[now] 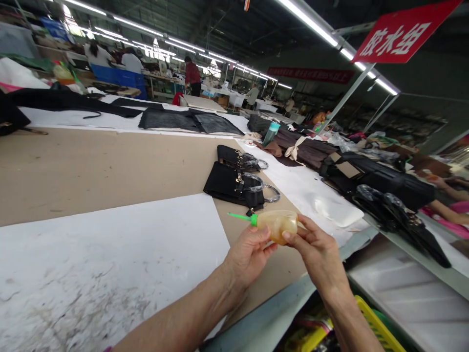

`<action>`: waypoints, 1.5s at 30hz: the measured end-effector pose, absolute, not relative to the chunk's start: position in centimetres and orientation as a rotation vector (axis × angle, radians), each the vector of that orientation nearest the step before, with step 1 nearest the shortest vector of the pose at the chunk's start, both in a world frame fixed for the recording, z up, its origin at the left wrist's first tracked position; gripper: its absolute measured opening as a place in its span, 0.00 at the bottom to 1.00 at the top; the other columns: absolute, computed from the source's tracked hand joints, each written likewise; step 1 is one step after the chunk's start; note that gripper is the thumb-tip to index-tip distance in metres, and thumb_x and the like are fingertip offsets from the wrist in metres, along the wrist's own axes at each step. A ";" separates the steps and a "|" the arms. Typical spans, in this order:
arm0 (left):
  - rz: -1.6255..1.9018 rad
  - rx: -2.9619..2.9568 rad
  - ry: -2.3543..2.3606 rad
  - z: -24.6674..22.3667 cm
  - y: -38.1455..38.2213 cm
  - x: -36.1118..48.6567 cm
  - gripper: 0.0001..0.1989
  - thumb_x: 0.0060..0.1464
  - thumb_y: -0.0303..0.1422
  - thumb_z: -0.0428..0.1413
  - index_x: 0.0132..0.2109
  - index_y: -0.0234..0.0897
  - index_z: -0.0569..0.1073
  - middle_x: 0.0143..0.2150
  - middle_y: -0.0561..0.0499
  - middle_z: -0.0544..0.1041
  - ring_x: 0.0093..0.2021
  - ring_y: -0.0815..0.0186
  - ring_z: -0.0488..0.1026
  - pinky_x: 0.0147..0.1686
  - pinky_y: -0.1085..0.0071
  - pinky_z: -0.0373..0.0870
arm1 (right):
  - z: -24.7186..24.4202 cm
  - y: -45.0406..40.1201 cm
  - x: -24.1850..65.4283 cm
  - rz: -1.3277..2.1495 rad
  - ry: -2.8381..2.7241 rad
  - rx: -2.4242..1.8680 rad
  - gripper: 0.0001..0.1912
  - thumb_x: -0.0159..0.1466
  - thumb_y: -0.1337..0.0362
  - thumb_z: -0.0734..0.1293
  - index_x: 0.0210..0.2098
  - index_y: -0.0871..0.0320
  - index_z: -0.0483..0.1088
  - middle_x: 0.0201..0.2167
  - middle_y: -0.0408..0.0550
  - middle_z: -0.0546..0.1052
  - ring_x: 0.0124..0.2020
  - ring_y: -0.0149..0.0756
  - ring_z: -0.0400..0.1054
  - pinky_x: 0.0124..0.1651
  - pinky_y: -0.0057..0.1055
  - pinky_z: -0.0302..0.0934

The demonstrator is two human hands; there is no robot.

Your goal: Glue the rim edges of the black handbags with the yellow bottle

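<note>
Both of my hands are closed around a glue bottle [276,224], a soft clear squeeze bottle with amber liquid inside. It lies on its side in the air, and its thin green nozzle points left. My left hand [252,252] grips it near the green collar, while my right hand [315,247] holds its base end. Just beyond the bottle, a black handbag [230,183] with gold fittings and plastic-wrapped handles rests on the tan board [110,166]. Behind it lies a second black handbag [227,154].
A stained white sheet [110,259] covers the near left of the table. Black panels [190,121] lie along the far side. More black bags [388,195] are stacked at right, beside a co-worker's arm [447,212]. A yellow basket [373,322] stands below the table edge.
</note>
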State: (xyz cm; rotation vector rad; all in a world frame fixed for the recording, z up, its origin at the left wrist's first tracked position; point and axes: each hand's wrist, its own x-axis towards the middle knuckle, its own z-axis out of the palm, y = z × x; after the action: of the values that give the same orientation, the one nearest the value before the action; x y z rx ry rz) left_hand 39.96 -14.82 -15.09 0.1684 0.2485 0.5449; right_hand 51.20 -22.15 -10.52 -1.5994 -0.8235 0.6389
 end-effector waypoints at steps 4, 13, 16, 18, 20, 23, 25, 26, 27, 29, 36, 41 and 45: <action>0.525 0.089 0.243 -14.2 -15.3 40.3 0.18 0.38 0.28 0.69 0.38 0.36 0.75 0.44 0.49 0.76 0.47 0.63 0.69 0.47 0.68 0.62 | -9.1 -22.5 51.3 0.589 -0.879 -1.678 0.28 0.52 0.55 0.75 0.48 0.59 0.66 0.33 0.48 0.78 0.33 0.41 0.70 0.45 0.39 0.62; 0.472 0.069 0.221 -14.0 -16.3 40.9 0.26 0.31 0.37 0.72 0.39 0.34 0.74 0.43 0.47 0.75 0.42 0.65 0.69 0.43 0.69 0.64 | -8.0 -22.3 50.7 0.818 -1.064 -1.501 0.29 0.57 0.58 0.74 0.52 0.51 0.58 0.43 0.45 0.73 0.44 0.38 0.69 0.46 0.33 0.65; 0.483 0.073 0.241 -13.8 -16.5 41.3 0.25 0.31 0.35 0.72 0.39 0.34 0.73 0.44 0.47 0.75 0.41 0.66 0.69 0.41 0.70 0.64 | -8.4 -22.5 51.6 0.831 -0.980 -1.501 0.28 0.57 0.58 0.74 0.51 0.52 0.60 0.44 0.47 0.73 0.43 0.40 0.70 0.45 0.34 0.66; 0.489 0.106 0.260 -13.7 -16.8 41.8 0.25 0.33 0.36 0.71 0.40 0.35 0.73 0.45 0.47 0.75 0.40 0.66 0.69 0.41 0.70 0.64 | -8.5 -22.7 52.5 0.819 -0.884 -1.496 0.26 0.55 0.57 0.75 0.48 0.52 0.61 0.42 0.47 0.74 0.40 0.40 0.71 0.40 0.33 0.69; 0.445 0.202 0.296 -13.8 -16.9 42.1 0.23 0.35 0.38 0.69 0.39 0.35 0.73 0.42 0.47 0.75 0.37 0.68 0.70 0.38 0.71 0.65 | -8.4 -22.9 53.6 0.765 -0.803 -1.505 0.28 0.51 0.58 0.77 0.46 0.52 0.63 0.39 0.47 0.75 0.37 0.40 0.71 0.35 0.32 0.70; 0.210 0.517 0.393 -14.1 -15.6 42.0 0.14 0.37 0.36 0.65 0.32 0.33 0.72 0.33 0.49 0.74 0.30 0.68 0.69 0.31 0.71 0.65 | -8.0 -23.2 55.5 0.644 -0.712 -1.556 0.33 0.43 0.58 0.80 0.45 0.54 0.64 0.37 0.47 0.75 0.36 0.41 0.72 0.33 0.31 0.71; 0.150 0.938 0.526 -14.2 -12.9 41.4 0.08 0.41 0.33 0.61 0.30 0.33 0.73 0.29 0.49 0.74 0.29 0.67 0.70 0.30 0.71 0.66 | -7.9 -23.4 56.7 0.582 -0.636 -1.584 0.36 0.39 0.58 0.81 0.44 0.55 0.65 0.37 0.47 0.75 0.36 0.43 0.72 0.31 0.30 0.71; 0.189 1.214 0.626 -14.1 -11.0 41.0 0.06 0.44 0.31 0.58 0.32 0.33 0.74 0.30 0.49 0.75 0.31 0.66 0.72 0.31 0.71 0.68 | -7.9 -23.6 57.3 0.562 -0.597 -1.588 0.37 0.38 0.58 0.81 0.44 0.55 0.65 0.36 0.47 0.75 0.35 0.43 0.73 0.29 0.29 0.71; 0.241 1.574 0.727 -14.1 -8.7 40.7 0.07 0.48 0.31 0.56 0.35 0.34 0.75 0.32 0.48 0.76 0.35 0.64 0.73 0.35 0.71 0.69 | -8.1 -23.7 57.9 0.557 -0.563 -1.584 0.38 0.36 0.58 0.81 0.44 0.55 0.65 0.37 0.47 0.75 0.35 0.44 0.73 0.28 0.29 0.71; 0.308 2.106 1.007 -14.0 -3.8 40.2 0.11 0.52 0.31 0.55 0.44 0.36 0.75 0.47 0.45 0.76 0.50 0.57 0.71 0.51 0.64 0.65 | -8.7 -23.9 58.8 0.576 -0.513 -1.558 0.39 0.36 0.60 0.82 0.45 0.55 0.65 0.39 0.48 0.76 0.35 0.46 0.74 0.27 0.29 0.71; 0.048 2.305 1.344 -17.7 7.2 39.8 0.47 0.36 0.27 0.68 0.63 0.26 0.57 0.54 0.28 0.70 0.54 0.42 0.68 0.48 0.56 0.68 | -12.7 -24.1 59.2 0.691 -0.334 -1.419 0.40 0.38 0.62 0.82 0.48 0.56 0.65 0.40 0.49 0.77 0.34 0.45 0.75 0.26 0.26 0.71; 0.163 2.468 1.241 -18.7 8.4 40.4 0.19 0.57 0.32 0.54 0.56 0.36 0.67 0.49 0.38 0.75 0.51 0.53 0.72 0.48 0.63 0.68 | -14.4 -24.7 58.2 0.757 -0.294 -1.359 0.38 0.43 0.62 0.81 0.50 0.57 0.65 0.42 0.53 0.77 0.36 0.48 0.75 0.28 0.28 0.72; 0.348 2.469 1.295 -15.6 9.2 42.0 0.16 0.63 0.37 0.46 0.47 0.34 0.74 0.48 0.37 0.76 0.52 0.53 0.72 0.49 0.63 0.66 | -14.1 -25.7 58.0 0.729 -0.217 -1.311 0.35 0.45 0.65 0.80 0.50 0.53 0.67 0.44 0.50 0.77 0.37 0.45 0.76 0.30 0.24 0.72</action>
State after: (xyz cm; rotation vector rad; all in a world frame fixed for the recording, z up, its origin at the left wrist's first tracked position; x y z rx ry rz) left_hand 41.97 9.18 -15.62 2.4686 1.2950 0.3477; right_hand 57.98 -25.74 -14.06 -1.3112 -0.2172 0.7287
